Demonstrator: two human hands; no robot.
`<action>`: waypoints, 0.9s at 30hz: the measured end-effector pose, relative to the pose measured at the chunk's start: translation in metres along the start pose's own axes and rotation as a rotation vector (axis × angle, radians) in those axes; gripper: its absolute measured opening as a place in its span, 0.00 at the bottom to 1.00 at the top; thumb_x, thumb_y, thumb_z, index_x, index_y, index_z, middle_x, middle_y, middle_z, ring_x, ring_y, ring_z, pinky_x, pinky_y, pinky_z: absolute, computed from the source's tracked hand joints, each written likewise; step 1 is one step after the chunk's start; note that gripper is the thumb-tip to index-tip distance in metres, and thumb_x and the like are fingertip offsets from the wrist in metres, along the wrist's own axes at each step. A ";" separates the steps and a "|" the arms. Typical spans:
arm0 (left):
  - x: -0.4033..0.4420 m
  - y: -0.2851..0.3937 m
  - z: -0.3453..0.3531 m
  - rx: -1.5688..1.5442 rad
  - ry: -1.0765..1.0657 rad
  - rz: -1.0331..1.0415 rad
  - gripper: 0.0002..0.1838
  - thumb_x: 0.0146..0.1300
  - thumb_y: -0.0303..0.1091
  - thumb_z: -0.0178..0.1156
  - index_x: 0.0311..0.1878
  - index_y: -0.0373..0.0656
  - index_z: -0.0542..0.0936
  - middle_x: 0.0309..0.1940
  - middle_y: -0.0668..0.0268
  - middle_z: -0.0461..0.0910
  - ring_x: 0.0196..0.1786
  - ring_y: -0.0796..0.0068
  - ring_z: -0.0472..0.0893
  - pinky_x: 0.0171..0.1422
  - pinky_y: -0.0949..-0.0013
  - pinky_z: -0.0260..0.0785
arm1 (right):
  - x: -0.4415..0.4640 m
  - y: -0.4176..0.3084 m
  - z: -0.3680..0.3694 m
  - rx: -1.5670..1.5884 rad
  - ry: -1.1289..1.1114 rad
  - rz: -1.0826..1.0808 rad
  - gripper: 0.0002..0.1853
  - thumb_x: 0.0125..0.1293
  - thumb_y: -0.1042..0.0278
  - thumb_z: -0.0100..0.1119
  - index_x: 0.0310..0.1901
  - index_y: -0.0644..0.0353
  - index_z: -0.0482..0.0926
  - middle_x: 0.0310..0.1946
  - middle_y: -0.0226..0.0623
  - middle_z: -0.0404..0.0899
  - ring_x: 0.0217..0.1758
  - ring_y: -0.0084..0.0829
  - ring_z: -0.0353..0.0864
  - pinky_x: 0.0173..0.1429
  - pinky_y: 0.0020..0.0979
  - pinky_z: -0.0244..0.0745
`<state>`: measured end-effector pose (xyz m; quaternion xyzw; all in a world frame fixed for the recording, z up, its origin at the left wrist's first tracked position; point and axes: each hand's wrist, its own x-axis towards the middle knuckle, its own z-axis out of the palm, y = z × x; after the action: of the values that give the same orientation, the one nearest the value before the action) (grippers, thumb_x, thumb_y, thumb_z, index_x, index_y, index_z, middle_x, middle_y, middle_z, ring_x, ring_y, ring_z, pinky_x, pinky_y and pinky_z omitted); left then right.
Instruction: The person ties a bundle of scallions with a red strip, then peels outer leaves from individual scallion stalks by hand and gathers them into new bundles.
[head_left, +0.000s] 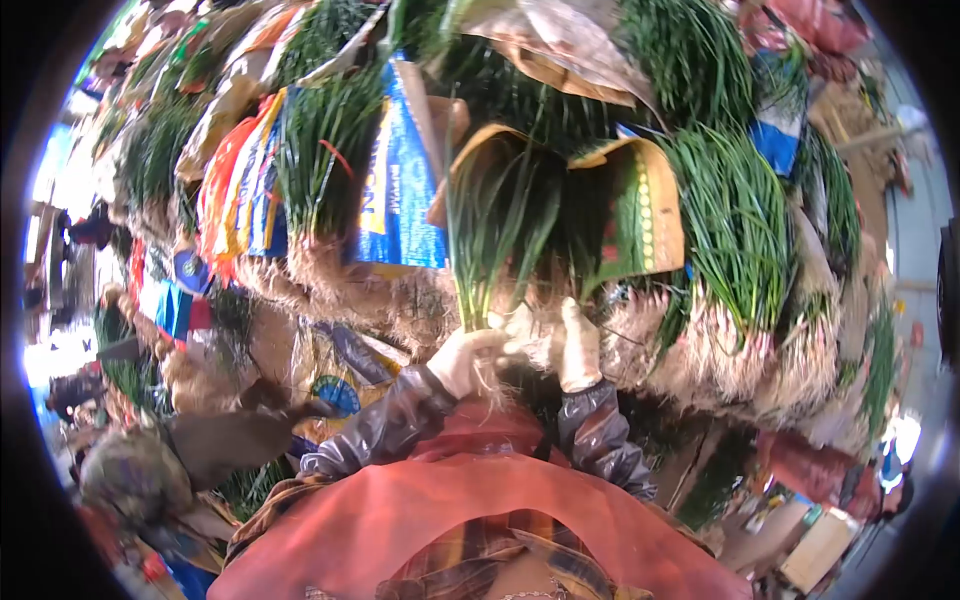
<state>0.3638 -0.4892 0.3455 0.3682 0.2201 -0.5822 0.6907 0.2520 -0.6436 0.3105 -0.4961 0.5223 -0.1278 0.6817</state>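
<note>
With its fingers clamped around the onions (482, 275), the left hand (466, 362) could let some slip if its grip slackens; I cannot tell whether the right hand (578, 352) has its fingers closed.

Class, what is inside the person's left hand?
The left hand grips green stalks, which rise above it; pale roots hang below. The part within the grip is covered.

A narrow gap parts left hand (466, 361) and right hand (580, 352); ahead, dense long-leaved green bunches (728, 240) and a blue woven-plastic sack (408, 222) block passage.
</note>
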 end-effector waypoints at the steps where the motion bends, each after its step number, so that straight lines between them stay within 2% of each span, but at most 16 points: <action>1: -0.002 0.000 -0.001 -0.019 -0.014 -0.013 0.08 0.62 0.24 0.58 0.44 0.42 0.73 0.38 0.65 0.80 0.35 0.73 0.80 0.32 0.73 0.74 | 0.000 -0.001 -0.001 0.037 -0.084 0.025 0.22 0.69 0.45 0.53 0.38 0.61 0.81 0.22 0.21 0.68 0.25 0.17 0.63 0.29 0.24 0.60; 3: -0.004 0.000 0.001 0.019 -0.002 -0.076 0.09 0.61 0.23 0.58 0.43 0.44 0.72 0.37 0.65 0.80 0.32 0.76 0.77 0.28 0.76 0.70 | -0.006 -0.026 0.012 0.020 -0.263 0.064 0.20 0.68 0.49 0.56 0.40 0.62 0.78 0.30 0.24 0.73 0.26 0.17 0.69 0.33 0.24 0.69; 6: -0.005 -0.006 0.005 0.073 0.037 -0.024 0.08 0.61 0.24 0.57 0.42 0.45 0.72 0.35 0.65 0.80 0.28 0.77 0.76 0.26 0.77 0.66 | 0.010 -0.016 0.030 0.266 -0.584 0.357 0.15 0.67 0.58 0.58 0.43 0.64 0.76 0.41 0.35 0.78 0.30 0.19 0.77 0.33 0.24 0.76; 8: -0.003 -0.006 0.002 -0.098 -0.088 -0.019 0.05 0.63 0.27 0.55 0.41 0.45 0.71 0.32 0.65 0.79 0.26 0.77 0.75 0.25 0.76 0.65 | 0.011 -0.008 0.033 0.355 -0.662 0.338 0.13 0.67 0.62 0.58 0.42 0.64 0.78 0.38 0.37 0.80 0.27 0.21 0.77 0.28 0.24 0.74; 10: -0.006 -0.006 0.004 0.011 0.039 -0.029 0.03 0.65 0.29 0.53 0.40 0.45 0.71 0.29 0.66 0.77 0.22 0.78 0.72 0.24 0.76 0.63 | 0.021 0.012 0.031 -0.196 -0.509 -0.080 0.19 0.62 0.51 0.63 0.42 0.60 0.81 0.27 0.32 0.82 0.24 0.27 0.78 0.30 0.31 0.74; 11: -0.008 -0.006 0.004 0.056 0.087 -0.016 0.03 0.64 0.29 0.53 0.40 0.44 0.71 0.28 0.66 0.76 0.22 0.78 0.71 0.24 0.76 0.61 | 0.013 -0.007 0.029 -0.772 -0.256 -0.383 0.15 0.62 0.51 0.63 0.36 0.56 0.82 0.23 0.33 0.82 0.23 0.27 0.77 0.27 0.31 0.71; 12: -0.009 -0.006 0.005 0.103 0.132 -0.004 0.03 0.64 0.29 0.52 0.40 0.44 0.70 0.27 0.66 0.75 0.21 0.78 0.70 0.23 0.75 0.60 | 0.008 -0.025 0.025 -1.042 -0.149 -0.468 0.13 0.65 0.53 0.60 0.37 0.54 0.82 0.23 0.33 0.81 0.22 0.28 0.77 0.27 0.30 0.70; 14: -0.009 -0.007 -0.008 -0.123 -0.051 -0.066 0.07 0.65 0.33 0.50 0.36 0.40 0.71 0.18 0.69 0.69 0.17 0.80 0.64 0.20 0.75 0.56 | 0.028 -0.020 0.006 -0.753 0.074 -0.261 0.12 0.68 0.57 0.57 0.38 0.56 0.82 0.23 0.33 0.81 0.23 0.27 0.77 0.28 0.30 0.71; 16: -0.021 0.002 0.011 -0.192 0.024 -0.027 0.09 0.65 0.34 0.49 0.33 0.40 0.71 0.16 0.70 0.65 0.15 0.81 0.61 0.20 0.76 0.55 | 0.056 0.013 -0.021 -0.493 0.217 -0.288 0.14 0.70 0.59 0.54 0.43 0.62 0.82 0.28 0.36 0.83 0.29 0.26 0.81 0.36 0.26 0.75; 18: -0.021 0.000 0.003 -0.255 -0.082 -0.029 0.09 0.65 0.35 0.49 0.33 0.39 0.71 0.15 0.71 0.64 0.15 0.81 0.60 0.20 0.77 0.55 | 0.020 -0.025 -0.007 -0.267 0.056 -0.182 0.15 0.69 0.58 0.56 0.44 0.62 0.81 0.32 0.35 0.84 0.33 0.26 0.81 0.40 0.25 0.77; 20: -0.014 -0.002 -0.007 -0.370 -0.232 -0.038 0.10 0.65 0.36 0.50 0.33 0.38 0.71 0.15 0.71 0.63 0.15 0.82 0.60 0.20 0.78 0.55 | -0.001 -0.052 0.010 -0.301 -0.280 0.151 0.15 0.69 0.57 0.56 0.45 0.61 0.80 0.29 0.32 0.83 0.28 0.26 0.79 0.36 0.30 0.76; 22: -0.017 0.004 -0.001 -0.258 -0.089 0.024 0.11 0.64 0.35 0.51 0.34 0.35 0.75 0.17 0.69 0.70 0.15 0.79 0.64 0.21 0.75 0.56 | -0.007 -0.028 0.029 -0.243 -0.613 -0.211 0.16 0.67 0.57 0.59 0.46 0.62 0.80 0.31 0.34 0.84 0.32 0.26 0.80 0.41 0.28 0.76; 23: -0.017 0.006 0.007 -0.213 0.096 0.037 0.11 0.65 0.34 0.51 0.37 0.35 0.75 0.18 0.70 0.70 0.15 0.79 0.64 0.21 0.75 0.57 | -0.016 -0.031 0.033 -0.125 -0.711 -0.145 0.18 0.63 0.56 0.63 0.46 0.63 0.81 0.34 0.37 0.85 0.36 0.27 0.81 0.46 0.27 0.75; 24: -0.020 0.007 0.016 -0.168 0.285 0.048 0.10 0.66 0.34 0.51 0.39 0.35 0.75 0.18 0.70 0.70 0.16 0.79 0.65 0.21 0.75 0.58 | -0.014 -0.023 0.038 -0.276 -0.624 -0.252 0.18 0.62 0.58 0.64 0.44 0.65 0.81 0.34 0.38 0.85 0.35 0.28 0.81 0.43 0.28 0.76; 26: -0.022 0.011 0.005 -0.146 0.042 0.010 0.11 0.66 0.32 0.51 0.45 0.34 0.75 0.19 0.70 0.71 0.16 0.80 0.65 0.20 0.75 0.58 | 0.003 -0.009 0.038 -0.694 -0.311 -0.209 0.14 0.63 0.62 0.62 0.43 0.64 0.81 0.33 0.39 0.85 0.32 0.29 0.81 0.39 0.31 0.77; 27: -0.020 0.008 0.000 -0.167 -0.008 -0.004 0.12 0.67 0.31 0.50 0.48 0.34 0.74 0.20 0.70 0.72 0.16 0.80 0.65 0.20 0.76 0.56 | 0.009 -0.010 0.030 -0.555 -0.070 -0.273 0.08 0.67 0.67 0.56 0.35 0.62 0.81 0.24 0.33 0.82 0.22 0.22 0.76 0.30 0.26 0.74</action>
<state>0.3668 -0.4761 0.3626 0.3064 0.2660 -0.5648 0.7186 0.2842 -0.6383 0.3123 -0.7330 0.4419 -0.0534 0.5144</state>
